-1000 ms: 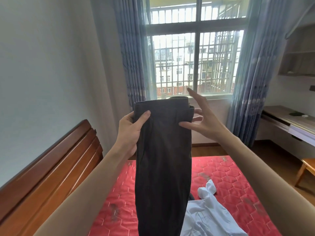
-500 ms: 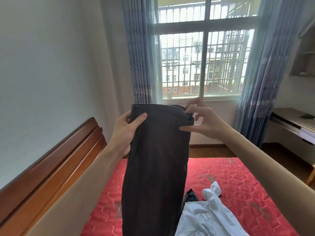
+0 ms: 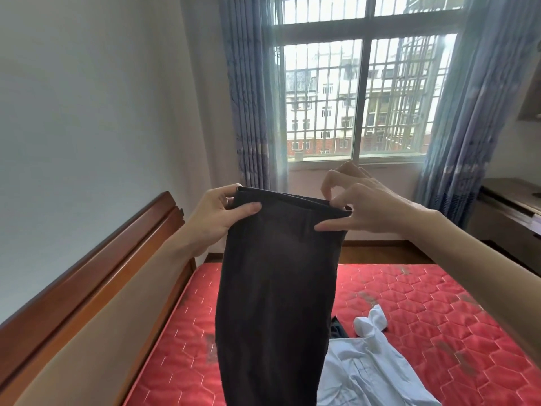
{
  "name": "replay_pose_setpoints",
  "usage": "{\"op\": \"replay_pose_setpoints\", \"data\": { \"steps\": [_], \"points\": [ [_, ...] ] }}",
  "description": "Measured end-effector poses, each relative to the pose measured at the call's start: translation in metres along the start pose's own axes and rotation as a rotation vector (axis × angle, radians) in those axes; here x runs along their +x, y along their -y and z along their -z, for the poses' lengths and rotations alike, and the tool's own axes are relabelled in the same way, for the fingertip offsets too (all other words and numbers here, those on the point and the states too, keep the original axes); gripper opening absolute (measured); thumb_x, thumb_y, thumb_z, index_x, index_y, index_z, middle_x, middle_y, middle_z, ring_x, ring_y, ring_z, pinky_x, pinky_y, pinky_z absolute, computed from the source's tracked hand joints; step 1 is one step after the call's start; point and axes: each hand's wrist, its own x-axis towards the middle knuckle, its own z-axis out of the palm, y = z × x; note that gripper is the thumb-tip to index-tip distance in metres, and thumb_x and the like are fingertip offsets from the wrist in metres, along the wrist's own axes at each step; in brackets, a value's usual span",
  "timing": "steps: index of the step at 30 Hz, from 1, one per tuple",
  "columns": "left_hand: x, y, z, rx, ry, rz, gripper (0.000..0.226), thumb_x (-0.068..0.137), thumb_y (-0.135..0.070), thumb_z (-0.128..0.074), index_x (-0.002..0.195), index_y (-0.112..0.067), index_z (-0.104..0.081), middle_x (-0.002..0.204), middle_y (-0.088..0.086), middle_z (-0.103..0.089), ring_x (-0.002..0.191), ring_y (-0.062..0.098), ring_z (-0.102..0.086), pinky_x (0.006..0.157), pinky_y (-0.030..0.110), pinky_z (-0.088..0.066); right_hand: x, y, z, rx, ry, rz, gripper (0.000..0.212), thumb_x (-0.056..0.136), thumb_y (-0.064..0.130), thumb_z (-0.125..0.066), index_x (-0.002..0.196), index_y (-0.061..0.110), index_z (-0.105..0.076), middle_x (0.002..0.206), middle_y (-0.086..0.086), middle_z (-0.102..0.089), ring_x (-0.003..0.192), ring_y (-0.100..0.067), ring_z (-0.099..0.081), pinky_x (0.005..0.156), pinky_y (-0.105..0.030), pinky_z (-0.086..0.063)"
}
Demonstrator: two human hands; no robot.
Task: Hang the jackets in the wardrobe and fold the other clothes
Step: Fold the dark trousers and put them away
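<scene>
Bedroom, pale wall (image 3: 87, 112) filling the left of the frame; barred window (image 3: 360, 98) at upper centre, flanked by blue curtains (image 3: 248, 112). Bed with red quilted mattress (image 3: 424, 303) across the lower half, bare red surface open toward the right and far edge; wooden headboard (image 3: 96, 271) running diagonally along its left side against the wall. Wooden bench (image 3: 509, 206) at the right edge, beside the right curtain. Dark trousers (image 3: 278, 288), centre frame, held up in the air above the mattress: long axis near vertical, open band uppermost, the rest hanging down past the bottom edge of the frame. Pale blue shirt (image 3: 369, 376), lower right, lying crumpled on the mattress just right of the hanging trousers, with a white piece (image 3: 371, 320) at its upper end. Left hand (image 3: 216, 212) grips the band's left corner, thumb across the front. Right hand (image 3: 363, 203) pinches the band's right corner, thumb in front, fingers (image 3: 336, 177) curled above.
</scene>
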Motion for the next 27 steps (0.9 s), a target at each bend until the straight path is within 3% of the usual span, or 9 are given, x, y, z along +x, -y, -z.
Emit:
{"op": "replay_pose_setpoints", "data": {
  "steps": [2,6,10,13,15,17,21,24,27],
  "points": [
    [-0.002,0.007,0.001,0.047,0.001,0.005,0.021,0.092,-0.025,-0.075,0.112,-0.017,-0.077,0.105,-0.003,-0.079,0.103,0.012,-0.073,0.08,0.017,-0.058,-0.001,-0.009,-0.003,-0.052,0.042,0.03,0.048,0.084,0.086,-0.052,0.068,0.041,-0.058,0.111,0.023,-0.042,0.116,-0.012,-0.04,0.106,-0.033,-0.035],
    [-0.006,0.014,0.007,0.081,0.054,0.031,0.023,0.092,-0.026,-0.074,0.111,-0.013,-0.074,0.102,-0.001,-0.078,0.101,0.01,-0.073,0.079,0.016,-0.057,-0.002,-0.016,-0.009,0.174,0.18,-0.064,0.04,0.083,0.073,-0.06,0.088,0.036,-0.075,0.113,0.013,-0.048,0.103,-0.006,-0.052,0.094,-0.029,-0.047],
    [-0.004,0.012,0.016,0.115,0.116,0.033,0.019,0.092,-0.018,-0.078,0.106,-0.007,-0.073,0.098,0.003,-0.076,0.094,0.011,-0.073,0.08,0.02,-0.057,0.002,-0.015,-0.014,0.339,0.233,-0.081,0.008,0.095,0.047,-0.063,0.09,0.053,-0.064,0.094,0.026,-0.064,0.086,0.004,-0.062,0.074,-0.013,-0.046],
    [-0.003,0.01,0.017,0.132,0.1,0.021,0.019,0.092,-0.017,-0.079,0.105,-0.006,-0.072,0.096,0.003,-0.075,0.089,0.008,-0.071,0.08,0.021,-0.057,-0.001,-0.019,-0.017,0.396,0.218,-0.08,0.024,0.1,0.034,-0.068,0.092,0.056,-0.061,0.082,0.04,-0.067,0.075,0.009,-0.065,0.066,-0.002,-0.043],
    [-0.004,0.011,0.016,0.108,0.081,0.018,0.022,0.092,-0.017,-0.078,0.107,-0.003,-0.071,0.1,0.007,-0.075,0.091,0.01,-0.072,0.08,0.021,-0.058,-0.006,-0.015,-0.016,0.443,0.226,-0.051,0.026,0.093,0.039,-0.077,0.087,0.06,-0.063,0.072,0.036,-0.065,0.066,0.005,-0.064,0.061,-0.003,-0.043],
    [-0.005,0.011,0.015,0.093,0.079,0.014,0.022,0.093,-0.016,-0.077,0.108,-0.002,-0.07,0.103,0.012,-0.074,0.093,0.013,-0.072,0.082,0.023,-0.058,-0.011,-0.009,-0.015,0.509,0.252,-0.062,0.026,0.088,0.042,-0.081,0.093,0.062,-0.066,0.079,0.033,-0.069,0.071,0.002,-0.069,0.066,-0.01,-0.052],
    [-0.009,0.013,0.011,0.077,0.066,0.025,0.021,0.094,-0.018,-0.076,0.108,-0.004,-0.07,0.103,0.008,-0.075,0.094,0.014,-0.072,0.083,0.024,-0.058,-0.019,-0.013,-0.018,0.529,0.26,-0.121,0.023,0.094,0.038,-0.073,0.117,0.035,-0.074,0.1,0.02,-0.077,0.09,-0.008,-0.075,0.082,-0.032,-0.064],
    [-0.009,0.012,0.006,0.074,0.009,0.003,0.018,0.094,-0.018,-0.076,0.108,-0.011,-0.068,0.099,-0.002,-0.075,0.09,0.007,-0.071,0.08,0.022,-0.058,-0.027,-0.012,-0.023,0.589,0.201,-0.117,0.027,0.095,0.03,-0.076,0.12,0.038,-0.069,0.102,0.025,-0.074,0.088,-0.007,-0.074,0.074,-0.02,-0.06],
    [-0.007,0.006,0.001,0.136,0.002,-0.051,0.022,0.096,-0.015,-0.074,0.116,-0.022,-0.07,0.108,-0.003,-0.074,0.1,0.007,-0.07,0.085,0.024,-0.059,-0.032,-0.007,-0.031,0.597,0.202,-0.102,0.032,0.087,0.028,-0.085,0.111,0.041,-0.069,0.098,0.016,-0.075,0.079,-0.011,-0.074,0.069,-0.017,-0.057]
  ]
}}
